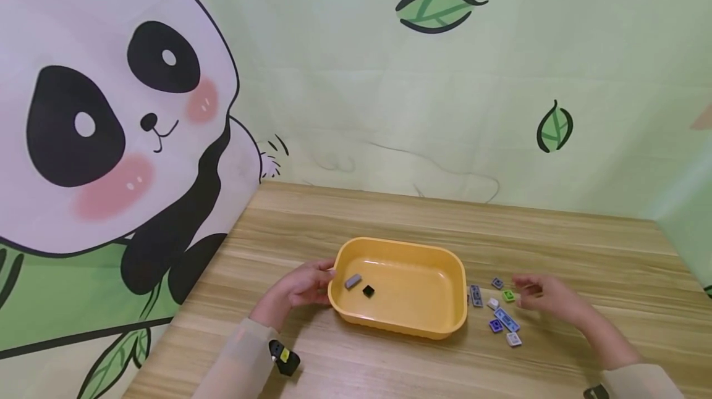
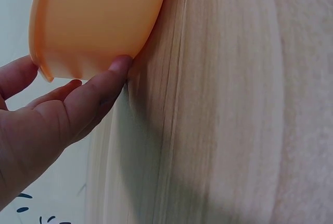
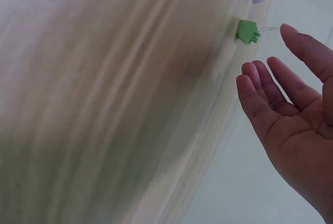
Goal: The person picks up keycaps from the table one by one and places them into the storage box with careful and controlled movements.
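Across the bench, the left hand grips one end of the yellow tub, seemingly steadying it, while the relaxed right hand, holding nothing, hovers beside a green block.

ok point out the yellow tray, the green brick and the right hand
Yellow tray [image 1: 414, 300]: head view, bare floor inside
Green brick [image 1: 508, 296]: head view, visible face
Right hand [image 1: 549, 298]: head view, middle of hand
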Demonstrator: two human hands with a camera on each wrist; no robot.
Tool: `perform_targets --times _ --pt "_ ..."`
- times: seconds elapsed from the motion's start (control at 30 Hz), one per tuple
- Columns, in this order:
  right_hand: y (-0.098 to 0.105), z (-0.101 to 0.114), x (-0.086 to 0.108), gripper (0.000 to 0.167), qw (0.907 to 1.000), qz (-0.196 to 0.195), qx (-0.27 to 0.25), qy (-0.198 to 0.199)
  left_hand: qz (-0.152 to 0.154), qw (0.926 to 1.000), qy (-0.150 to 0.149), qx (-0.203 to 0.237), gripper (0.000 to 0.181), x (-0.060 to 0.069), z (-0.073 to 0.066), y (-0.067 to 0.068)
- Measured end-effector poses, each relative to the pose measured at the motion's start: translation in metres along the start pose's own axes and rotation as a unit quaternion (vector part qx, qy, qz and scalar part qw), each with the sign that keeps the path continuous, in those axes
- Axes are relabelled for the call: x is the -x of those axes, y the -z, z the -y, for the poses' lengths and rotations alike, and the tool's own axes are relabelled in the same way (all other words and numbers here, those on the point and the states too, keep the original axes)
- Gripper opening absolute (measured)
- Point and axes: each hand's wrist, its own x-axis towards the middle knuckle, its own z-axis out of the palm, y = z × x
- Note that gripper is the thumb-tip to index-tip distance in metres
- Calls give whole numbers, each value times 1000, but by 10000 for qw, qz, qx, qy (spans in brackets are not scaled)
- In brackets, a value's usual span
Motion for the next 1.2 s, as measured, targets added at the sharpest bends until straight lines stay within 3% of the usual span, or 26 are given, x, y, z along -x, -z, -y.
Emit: perform_targets --times 0.5,1.2 --pt "-8 -3 -8 52 9997 68 178 -170 15 10000 -34 43 58 -1 3 1" --pt "-15 0 -18 28 9984 -25 325 -457 31 9999 -27 104 57 0 1 1"
